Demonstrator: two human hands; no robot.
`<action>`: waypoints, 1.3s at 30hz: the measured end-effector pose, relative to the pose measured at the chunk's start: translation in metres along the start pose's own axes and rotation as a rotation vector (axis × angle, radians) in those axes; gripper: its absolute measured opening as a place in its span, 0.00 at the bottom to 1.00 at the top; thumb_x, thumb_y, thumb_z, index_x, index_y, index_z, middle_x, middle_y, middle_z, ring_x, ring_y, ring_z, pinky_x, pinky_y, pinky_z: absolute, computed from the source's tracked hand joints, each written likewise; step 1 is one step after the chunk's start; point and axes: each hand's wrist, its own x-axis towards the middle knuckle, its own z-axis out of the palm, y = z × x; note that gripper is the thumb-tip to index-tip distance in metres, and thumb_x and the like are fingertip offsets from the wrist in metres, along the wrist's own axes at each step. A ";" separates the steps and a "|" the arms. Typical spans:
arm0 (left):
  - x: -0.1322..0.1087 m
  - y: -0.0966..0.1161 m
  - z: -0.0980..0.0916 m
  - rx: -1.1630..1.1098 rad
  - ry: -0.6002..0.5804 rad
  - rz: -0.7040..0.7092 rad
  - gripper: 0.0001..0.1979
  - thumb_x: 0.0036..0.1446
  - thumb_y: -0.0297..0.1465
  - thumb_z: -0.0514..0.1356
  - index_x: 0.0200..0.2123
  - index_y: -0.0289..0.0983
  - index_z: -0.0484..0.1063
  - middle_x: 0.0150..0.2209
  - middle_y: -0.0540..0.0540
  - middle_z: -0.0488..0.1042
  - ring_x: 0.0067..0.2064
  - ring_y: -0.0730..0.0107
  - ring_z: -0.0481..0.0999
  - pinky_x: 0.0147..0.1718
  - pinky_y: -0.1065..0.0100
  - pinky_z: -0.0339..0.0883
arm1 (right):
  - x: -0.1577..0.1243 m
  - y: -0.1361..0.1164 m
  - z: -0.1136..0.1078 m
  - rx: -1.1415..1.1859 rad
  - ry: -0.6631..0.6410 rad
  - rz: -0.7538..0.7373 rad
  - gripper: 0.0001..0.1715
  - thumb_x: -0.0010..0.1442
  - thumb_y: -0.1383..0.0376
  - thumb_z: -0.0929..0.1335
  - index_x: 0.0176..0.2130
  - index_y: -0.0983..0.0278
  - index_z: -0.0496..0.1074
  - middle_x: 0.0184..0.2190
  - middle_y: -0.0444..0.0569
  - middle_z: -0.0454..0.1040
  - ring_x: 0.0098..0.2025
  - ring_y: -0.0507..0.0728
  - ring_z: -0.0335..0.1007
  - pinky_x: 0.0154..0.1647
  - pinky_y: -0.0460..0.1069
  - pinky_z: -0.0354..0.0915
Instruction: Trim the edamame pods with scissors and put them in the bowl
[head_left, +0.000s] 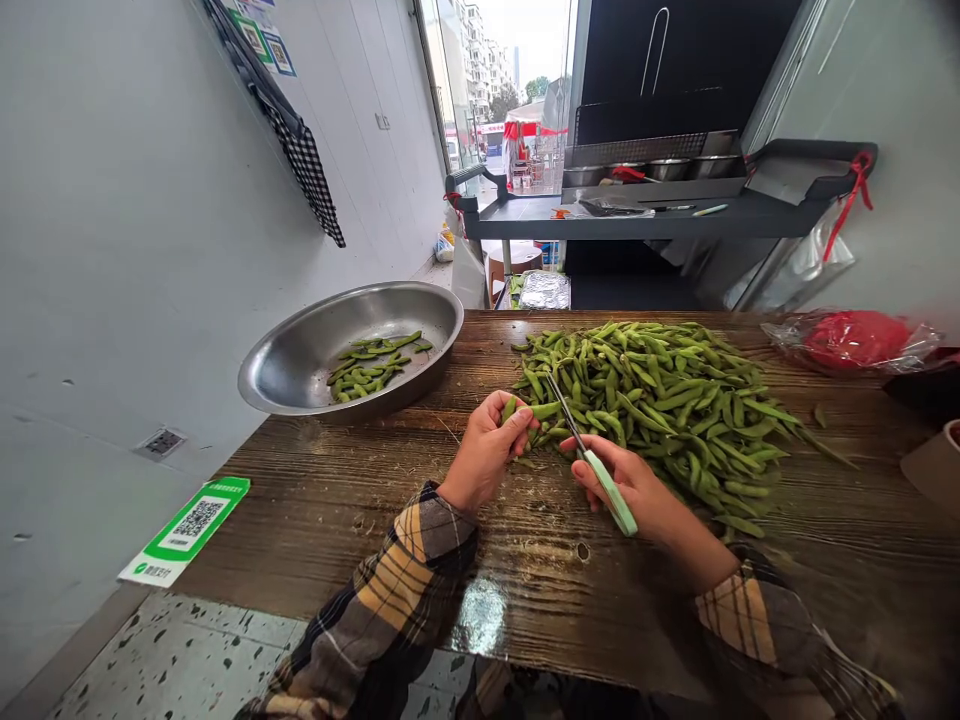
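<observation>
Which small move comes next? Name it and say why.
Probably snip the free end of the green pod: the left hand pinches it with that end pointing toward the scissors, and the right hand holds their blades close to it.

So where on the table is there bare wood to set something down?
A broad bare patch of table lies between the metal basin, the green QR card and the left sleeve. A narrower strip separates basin from pod pile, beyond the left grip. Crowded: the pile, with scissors in the right grip at its edge, and a red bundle to its right.
</observation>
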 end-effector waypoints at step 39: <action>0.020 -0.021 -0.044 1.512 -0.243 0.212 0.13 0.56 0.27 0.56 0.44 0.39 0.75 0.39 0.44 0.70 0.40 0.63 0.73 0.40 0.66 0.66 | -0.001 -0.004 -0.001 0.032 0.039 0.044 0.36 0.55 0.45 0.69 0.53 0.66 0.67 0.25 0.41 0.65 0.20 0.49 0.61 0.21 0.46 0.61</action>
